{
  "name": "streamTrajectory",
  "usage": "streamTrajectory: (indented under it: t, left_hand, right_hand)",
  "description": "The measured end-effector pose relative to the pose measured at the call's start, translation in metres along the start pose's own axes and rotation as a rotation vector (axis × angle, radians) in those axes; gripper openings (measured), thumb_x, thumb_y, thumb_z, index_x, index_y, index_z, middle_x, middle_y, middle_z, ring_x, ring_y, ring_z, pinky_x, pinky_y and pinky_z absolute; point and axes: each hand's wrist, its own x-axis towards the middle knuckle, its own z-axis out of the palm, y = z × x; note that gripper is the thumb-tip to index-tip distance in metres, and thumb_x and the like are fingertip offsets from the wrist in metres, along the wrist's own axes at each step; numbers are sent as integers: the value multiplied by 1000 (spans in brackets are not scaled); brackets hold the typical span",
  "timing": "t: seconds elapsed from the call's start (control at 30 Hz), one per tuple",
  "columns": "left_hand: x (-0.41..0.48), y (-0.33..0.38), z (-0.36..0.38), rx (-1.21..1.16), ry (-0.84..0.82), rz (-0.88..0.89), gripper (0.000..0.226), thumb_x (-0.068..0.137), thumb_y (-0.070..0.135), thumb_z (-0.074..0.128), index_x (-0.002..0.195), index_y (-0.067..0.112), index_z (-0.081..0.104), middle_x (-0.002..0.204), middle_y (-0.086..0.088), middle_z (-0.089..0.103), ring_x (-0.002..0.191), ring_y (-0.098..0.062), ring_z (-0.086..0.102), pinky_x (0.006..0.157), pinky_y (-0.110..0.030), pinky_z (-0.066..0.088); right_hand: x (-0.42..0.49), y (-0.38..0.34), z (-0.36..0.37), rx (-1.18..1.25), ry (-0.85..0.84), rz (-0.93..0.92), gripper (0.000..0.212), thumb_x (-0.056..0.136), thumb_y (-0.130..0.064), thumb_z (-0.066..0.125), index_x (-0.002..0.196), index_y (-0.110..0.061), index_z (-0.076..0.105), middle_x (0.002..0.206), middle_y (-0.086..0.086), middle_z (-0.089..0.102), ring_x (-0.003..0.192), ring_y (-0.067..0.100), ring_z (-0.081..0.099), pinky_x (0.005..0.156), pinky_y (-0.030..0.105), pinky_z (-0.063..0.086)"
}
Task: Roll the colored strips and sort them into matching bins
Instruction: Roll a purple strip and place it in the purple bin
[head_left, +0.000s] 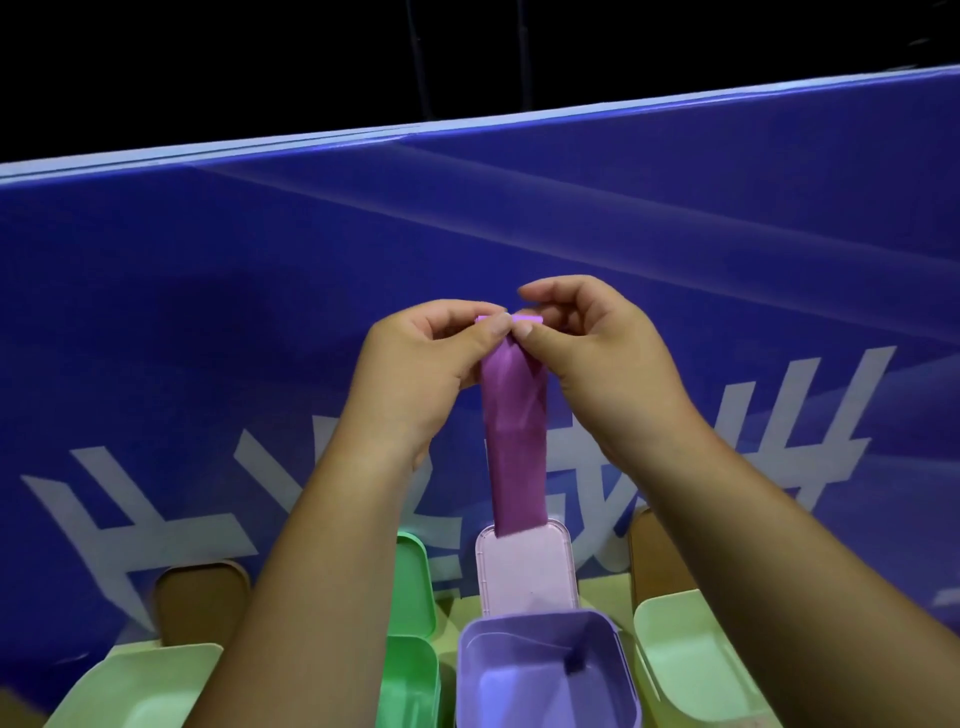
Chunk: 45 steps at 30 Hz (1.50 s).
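A purple strip (516, 441) hangs down from both hands, held up in front of the blue wall. My left hand (415, 374) pinches its top end from the left, and my right hand (592, 364) pinches it from the right, where a small rolled fold shows between the fingertips. The strip's lower end dangles over the upright pink lid (524, 566) of the purple bin (545, 670) below. Green bins (410, 597) sit left of the purple bin, partly hidden by my left forearm.
A pale yellow-green bin (140, 686) lies at the lower left and another (691, 665) at the lower right. Brown lids (202, 597) stand behind them. A blue banner wall (260, 312) with white characters closes off the back.
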Motion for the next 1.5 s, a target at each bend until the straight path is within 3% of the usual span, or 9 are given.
streamTrajectory:
  t: [0.1, 0.27, 0.47, 0.73, 0.9, 1.03, 1.3, 1.4, 1.5]
  left_hand:
    - [1, -1, -1, 35, 29, 32, 13, 96, 13, 81, 108, 16, 84, 100, -8, 84, 98, -28, 81, 97, -50, 64]
    - [1, 1, -4, 61, 51, 62, 19, 94, 13, 83, 112, 20, 84, 103, -2, 84, 100, -23, 81, 96, -46, 65]
    - [-6, 3, -3, 33, 41, 70, 30, 92, 11, 84, 121, 18, 80, 105, -2, 83, 101, -18, 81, 92, -35, 65]
    - [-5, 0, 3, -72, 100, 97, 20, 92, 9, 84, 110, 9, 74, 103, -11, 82, 99, -29, 81, 93, -49, 66]
    - [-4, -1, 6, -74, 134, 106, 15, 94, 9, 83, 107, 10, 79, 100, -8, 83, 97, -27, 82, 90, -46, 67]
    - [-3, -5, 10, -74, 181, 110, 13, 92, 12, 85, 105, 14, 84, 100, -4, 83, 97, -25, 82, 91, -47, 67]
    - [-2, -11, 14, -39, 249, 155, 10, 94, 19, 85, 103, 20, 86, 103, 4, 83, 101, -16, 80, 92, -40, 66]
    - [-1, -13, 14, -31, 259, 176, 7, 94, 21, 84, 101, 23, 86, 102, 4, 83, 103, -18, 80, 94, -44, 65]
    - [1, -16, 12, -27, 238, 180, 8, 95, 22, 84, 102, 24, 85, 103, 3, 83, 104, -20, 79, 94, -46, 65]
  right_hand:
    - [0, 1, 0, -10, 2, 18, 25, 97, -15, 77, 120, -22, 72, 95, -4, 77, 86, 6, 74, 79, 23, 61]
    - [-3, 3, 0, -21, -38, 79, 13, 100, -32, 75, 112, -25, 76, 99, 2, 79, 97, 21, 78, 89, 49, 66]
    - [-5, 4, -3, -44, -12, 46, 12, 104, -34, 70, 110, -28, 79, 98, -5, 80, 96, 17, 77, 90, 48, 65]
    - [-4, 6, -1, -54, 61, 16, 10, 104, -34, 71, 111, -31, 76, 98, -8, 79, 95, 15, 76, 87, 47, 65]
    - [-4, 6, -1, -7, 77, 16, 10, 103, -27, 72, 112, -27, 76, 96, -3, 79, 93, 17, 76, 84, 40, 66]
    - [-4, 7, -2, -15, 75, 24, 12, 103, -27, 72, 114, -26, 76, 92, -6, 79, 82, 8, 75, 75, 26, 64]
    - [-5, 5, -1, 202, 17, 109, 21, 101, -32, 73, 114, -16, 78, 99, 6, 81, 91, 20, 80, 78, 27, 62]
    - [-4, 6, 1, 181, -14, 138, 31, 101, -42, 72, 114, -15, 79, 93, 8, 82, 89, 22, 80, 79, 31, 65]
    - [0, 8, 1, 150, 4, 129, 27, 101, -39, 72, 110, -14, 79, 89, 5, 81, 87, 21, 79, 80, 32, 65]
